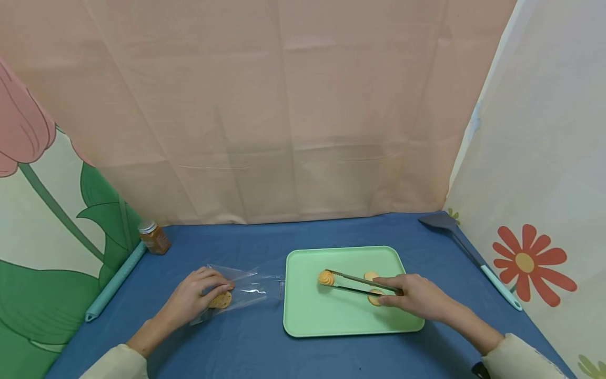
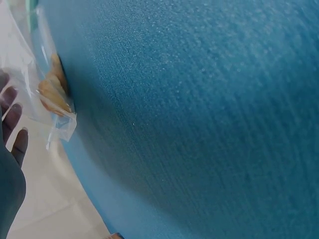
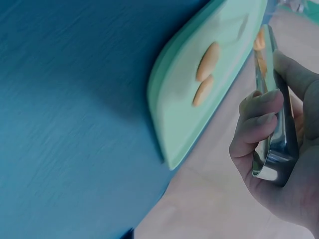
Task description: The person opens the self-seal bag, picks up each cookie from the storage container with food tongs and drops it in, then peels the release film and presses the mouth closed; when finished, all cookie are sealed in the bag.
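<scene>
My left hand (image 1: 196,292) pinches a clear plastic bag (image 1: 258,289) lying left of a light green tray (image 1: 303,316). Inside the bag are cookies (image 1: 221,300), which also show through the plastic in the left wrist view. My right hand (image 1: 418,296) grips metal tongs (image 1: 360,279) over the tray. Between the tong tips is a golden, ridged piped cookie (image 1: 326,277). Below the tongs, two pale round cookies (image 3: 208,60) lie on the tray. The bag's edge under my left fingers is partly hidden.
A blue cloth (image 1: 227,352) covers the table. On the left lie a jar with a silver lid (image 1: 155,238) and a teal rod-like tool (image 1: 115,281). A dark spatula with a pale teal handle (image 1: 466,250) lies on the right. A beige sheet (image 1: 284,116) hangs behind.
</scene>
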Action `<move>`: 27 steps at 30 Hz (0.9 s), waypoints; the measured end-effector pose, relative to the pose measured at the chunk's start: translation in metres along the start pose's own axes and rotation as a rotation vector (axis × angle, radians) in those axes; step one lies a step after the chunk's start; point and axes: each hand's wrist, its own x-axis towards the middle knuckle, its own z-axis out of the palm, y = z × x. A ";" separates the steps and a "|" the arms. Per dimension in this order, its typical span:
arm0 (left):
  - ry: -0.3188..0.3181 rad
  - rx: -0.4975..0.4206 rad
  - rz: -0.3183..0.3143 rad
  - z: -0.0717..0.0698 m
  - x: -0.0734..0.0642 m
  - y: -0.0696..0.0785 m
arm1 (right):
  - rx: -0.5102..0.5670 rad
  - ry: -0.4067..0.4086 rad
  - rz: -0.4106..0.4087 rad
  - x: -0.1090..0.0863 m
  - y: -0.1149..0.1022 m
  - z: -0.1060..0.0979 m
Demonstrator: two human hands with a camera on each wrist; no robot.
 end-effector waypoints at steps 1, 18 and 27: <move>-0.001 0.002 -0.001 0.000 0.000 0.000 | 0.004 -0.003 -0.005 0.001 -0.002 0.001; 0.007 -0.018 0.028 0.002 -0.001 -0.004 | 0.047 -0.033 -0.132 0.021 -0.031 0.016; 0.000 -0.015 0.016 0.004 -0.001 -0.004 | 0.009 -0.043 -0.139 0.031 -0.044 0.020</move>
